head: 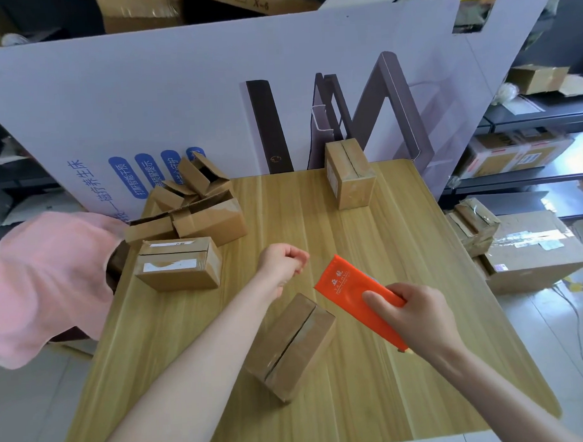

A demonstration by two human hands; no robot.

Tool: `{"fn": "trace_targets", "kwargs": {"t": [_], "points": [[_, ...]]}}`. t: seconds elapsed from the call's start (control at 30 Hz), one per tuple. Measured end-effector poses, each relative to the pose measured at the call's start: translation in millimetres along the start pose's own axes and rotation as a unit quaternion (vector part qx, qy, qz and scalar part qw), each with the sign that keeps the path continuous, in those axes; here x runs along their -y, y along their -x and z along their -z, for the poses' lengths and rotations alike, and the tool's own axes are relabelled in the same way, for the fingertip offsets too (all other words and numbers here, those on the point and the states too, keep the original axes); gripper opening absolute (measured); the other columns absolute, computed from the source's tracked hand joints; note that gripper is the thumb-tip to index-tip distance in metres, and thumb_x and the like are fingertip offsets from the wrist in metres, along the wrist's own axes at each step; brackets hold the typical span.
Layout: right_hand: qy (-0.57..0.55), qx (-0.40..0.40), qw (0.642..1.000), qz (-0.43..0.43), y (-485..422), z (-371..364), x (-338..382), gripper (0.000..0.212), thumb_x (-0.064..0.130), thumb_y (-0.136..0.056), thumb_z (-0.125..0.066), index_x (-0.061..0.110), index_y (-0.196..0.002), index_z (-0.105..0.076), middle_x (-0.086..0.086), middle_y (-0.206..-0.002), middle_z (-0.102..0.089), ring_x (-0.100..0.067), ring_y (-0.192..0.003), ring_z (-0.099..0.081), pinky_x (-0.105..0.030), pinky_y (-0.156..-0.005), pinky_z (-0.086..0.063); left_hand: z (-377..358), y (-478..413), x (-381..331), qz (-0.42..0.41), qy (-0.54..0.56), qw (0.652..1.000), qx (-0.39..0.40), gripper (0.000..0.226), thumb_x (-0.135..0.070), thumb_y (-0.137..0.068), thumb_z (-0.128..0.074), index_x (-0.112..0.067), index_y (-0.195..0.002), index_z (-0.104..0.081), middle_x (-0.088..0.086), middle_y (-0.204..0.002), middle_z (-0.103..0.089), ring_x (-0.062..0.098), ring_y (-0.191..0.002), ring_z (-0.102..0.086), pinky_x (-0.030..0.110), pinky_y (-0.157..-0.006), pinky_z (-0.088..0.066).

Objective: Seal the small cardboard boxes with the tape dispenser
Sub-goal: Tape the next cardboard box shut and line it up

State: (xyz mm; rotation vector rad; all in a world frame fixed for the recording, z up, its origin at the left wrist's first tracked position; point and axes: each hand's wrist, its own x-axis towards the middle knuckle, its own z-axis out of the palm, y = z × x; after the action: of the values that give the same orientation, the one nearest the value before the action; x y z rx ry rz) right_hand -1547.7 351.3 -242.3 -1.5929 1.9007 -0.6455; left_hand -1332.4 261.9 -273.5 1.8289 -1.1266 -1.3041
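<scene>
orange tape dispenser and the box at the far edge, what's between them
Only bare wooden tabletop lies between the orange tape dispenser and the far box, in the head view.

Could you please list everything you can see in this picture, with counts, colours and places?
table: one, light wood, centre.
closed small boxes: three, brown; near centre, left, far right.
open small boxes: several, brown, piled at the far left corner.
tape dispenser: one, orange, held over the table's right side.
cloth: one, pink, left of the table.
printed board: one, white, behind the table.
large cartons: several, brown, floor and shelves at right.
left hand: curled, holds nothing visible, above the table.
right hand: grips the tape dispenser.
</scene>
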Motion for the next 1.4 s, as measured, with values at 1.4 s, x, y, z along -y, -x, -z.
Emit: {"fn": "trace_targets", "kwargs": {"t": [1.4], "points": [[0.285, 0.121, 0.944, -0.110, -47, -54, -61, 0.046, 0.062, -0.081, -0.052, 0.018, -0.077, -0.067, 0.004, -0.065, -0.062, -0.014, -0.053, -0.058, -0.028, -0.055, -0.055, -27, -24, 122, -0.036, -0.242, 0.967, -0.064, 0.047, -0.041, -0.101, -0.036, -0.019, -0.143, -0.041, -0.001, -0.136, -0.054, 0.018, -0.119, -0.054, 0.032, -0.095, -0.045]]}}
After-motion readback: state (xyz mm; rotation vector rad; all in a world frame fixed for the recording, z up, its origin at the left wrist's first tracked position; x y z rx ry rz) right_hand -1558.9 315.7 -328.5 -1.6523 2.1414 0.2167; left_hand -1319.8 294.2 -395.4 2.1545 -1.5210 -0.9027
